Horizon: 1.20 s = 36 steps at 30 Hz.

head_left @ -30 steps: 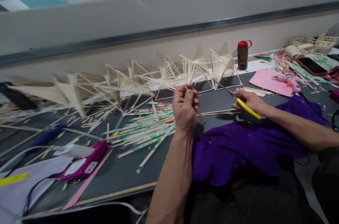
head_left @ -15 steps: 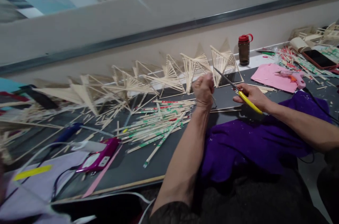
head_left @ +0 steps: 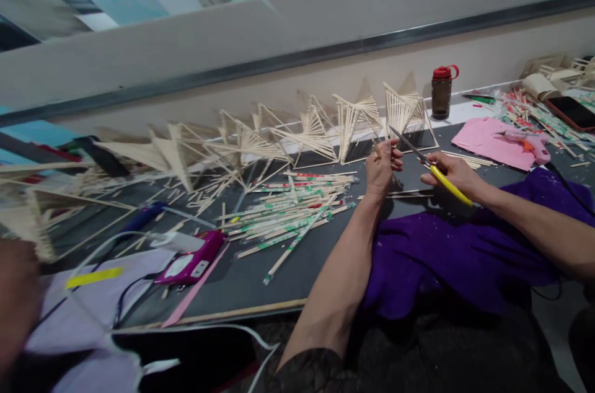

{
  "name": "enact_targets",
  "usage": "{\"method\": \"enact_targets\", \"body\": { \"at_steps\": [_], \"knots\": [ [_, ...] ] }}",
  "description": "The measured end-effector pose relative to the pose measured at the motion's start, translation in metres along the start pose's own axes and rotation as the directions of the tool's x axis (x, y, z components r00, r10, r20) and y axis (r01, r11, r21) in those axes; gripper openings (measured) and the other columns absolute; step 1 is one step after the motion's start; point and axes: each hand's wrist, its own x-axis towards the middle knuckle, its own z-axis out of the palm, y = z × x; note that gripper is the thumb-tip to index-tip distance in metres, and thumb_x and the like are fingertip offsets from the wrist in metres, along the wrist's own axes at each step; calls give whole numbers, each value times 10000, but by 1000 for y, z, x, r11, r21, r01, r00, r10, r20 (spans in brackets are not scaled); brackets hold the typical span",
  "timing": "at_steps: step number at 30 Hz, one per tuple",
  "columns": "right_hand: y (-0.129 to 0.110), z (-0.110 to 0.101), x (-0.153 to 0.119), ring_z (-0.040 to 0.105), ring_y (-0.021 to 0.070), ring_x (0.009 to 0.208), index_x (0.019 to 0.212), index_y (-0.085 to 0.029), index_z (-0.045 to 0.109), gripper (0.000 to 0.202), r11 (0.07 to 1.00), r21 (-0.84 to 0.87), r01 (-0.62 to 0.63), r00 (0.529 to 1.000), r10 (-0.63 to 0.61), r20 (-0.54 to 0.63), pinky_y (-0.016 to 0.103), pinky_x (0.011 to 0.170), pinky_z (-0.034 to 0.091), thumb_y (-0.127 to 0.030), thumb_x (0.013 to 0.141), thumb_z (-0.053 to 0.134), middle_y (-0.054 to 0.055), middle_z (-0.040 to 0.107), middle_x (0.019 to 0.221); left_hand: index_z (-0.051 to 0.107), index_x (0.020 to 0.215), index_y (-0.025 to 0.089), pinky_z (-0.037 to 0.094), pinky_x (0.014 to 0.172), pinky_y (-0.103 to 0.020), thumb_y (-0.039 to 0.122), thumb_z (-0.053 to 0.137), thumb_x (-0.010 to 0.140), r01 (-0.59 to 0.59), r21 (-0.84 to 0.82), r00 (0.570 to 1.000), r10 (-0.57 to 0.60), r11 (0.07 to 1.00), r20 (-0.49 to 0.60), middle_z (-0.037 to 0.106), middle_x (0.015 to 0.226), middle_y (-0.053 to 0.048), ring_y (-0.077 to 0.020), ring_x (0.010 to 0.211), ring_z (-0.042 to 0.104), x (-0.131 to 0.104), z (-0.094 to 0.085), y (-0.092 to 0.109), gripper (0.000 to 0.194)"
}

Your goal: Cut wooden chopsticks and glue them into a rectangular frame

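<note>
My right hand (head_left: 449, 175) is closed round the yellow handles of the scissors (head_left: 450, 185), whose blades point up and left toward my other hand. My left hand (head_left: 382, 167) is raised beside the blade tips, its fingers curled round something small and thin that I cannot make out. Just behind stand stick models, the nearest a twisted frame (head_left: 404, 111). Thin sticks (head_left: 413, 193) lie on the dark table below the hands. Left of my left hand is a pile of wrapped chopsticks (head_left: 292, 213).
A purple cloth (head_left: 432, 256) hangs over the table's front edge. Farther right a glue gun (head_left: 525, 140) lies on pink material (head_left: 483, 136). A bottle (head_left: 441, 95) stands by the wall. A magenta power box (head_left: 193, 260) sits left, near another person's blurred hand (head_left: 16, 300).
My left hand has loosened from a fist and its fingers are more spread. The view has shifted, so the table's things appear farther right. Another person's hand has come in at the left.
</note>
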Motion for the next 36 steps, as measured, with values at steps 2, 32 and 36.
{"method": "enact_targets", "body": {
  "at_steps": [2,32,36],
  "knots": [
    [2,0,0,392,105,613,1000,-179,584,478,1000,-5,4,1000,-4,0,266,583,306,-535,690,661,-45,465,671,664,1021,196,451,448,-207,658,614,766,-39,-22,999,39,999,-3,614,700,11,-76,483,544,-1,-1,-3,530],
    [-8,-6,-2,519,132,679,1068,-183,618,406,973,-222,68,996,-55,64,271,638,370,-403,730,663,6,615,786,281,429,176,98,304,-183,596,567,845,210,-402,970,-241,891,-28,301,371,73,-24,291,172,12,-30,31,656],
    [-14,-8,-3,577,178,742,1139,-199,613,459,890,-454,52,985,30,172,286,647,373,-440,752,663,49,679,897,229,481,182,107,292,-165,585,524,878,250,-513,945,-322,821,-55,272,392,81,-28,300,160,16,-50,47,638]
  ]
}}
